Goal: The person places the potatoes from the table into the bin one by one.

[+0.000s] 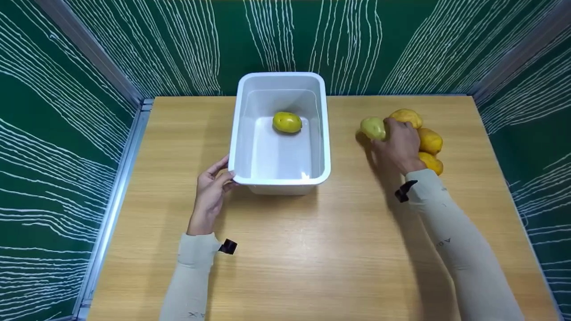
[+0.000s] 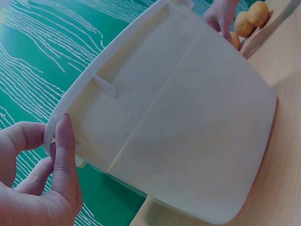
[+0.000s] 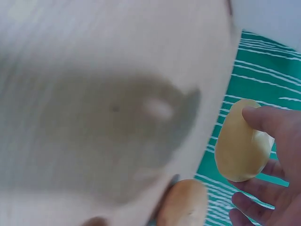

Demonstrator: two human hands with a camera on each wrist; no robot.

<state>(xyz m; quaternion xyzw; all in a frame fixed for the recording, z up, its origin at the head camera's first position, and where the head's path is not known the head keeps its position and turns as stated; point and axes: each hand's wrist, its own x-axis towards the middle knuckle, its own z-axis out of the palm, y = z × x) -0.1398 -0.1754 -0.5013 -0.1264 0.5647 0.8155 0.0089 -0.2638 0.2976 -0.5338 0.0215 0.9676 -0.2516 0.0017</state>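
My left hand (image 1: 211,196) grips the near left corner of a white plastic bin (image 1: 280,182), thumb and fingers pinching its rim in the left wrist view. A single yellow-green mango (image 1: 287,122) lies inside the bin. Over to the right, my right hand (image 1: 398,141) holds a pale green-yellow mango (image 1: 373,128) between thumb and fingers; the right wrist view shows this mango (image 3: 242,143) raised off the table. Close beside that hand sit three yellow mangoes, a far one (image 1: 407,117), a middle one (image 1: 430,141) and a near one (image 1: 431,163), partly hidden by the wrist.
Everything stands on a wooden table (image 1: 285,258). Green walls (image 1: 308,40) with white streaks enclose its back and both sides, and a metal frame strip (image 1: 117,200) runs along the left edge. The bin stands near the back wall.
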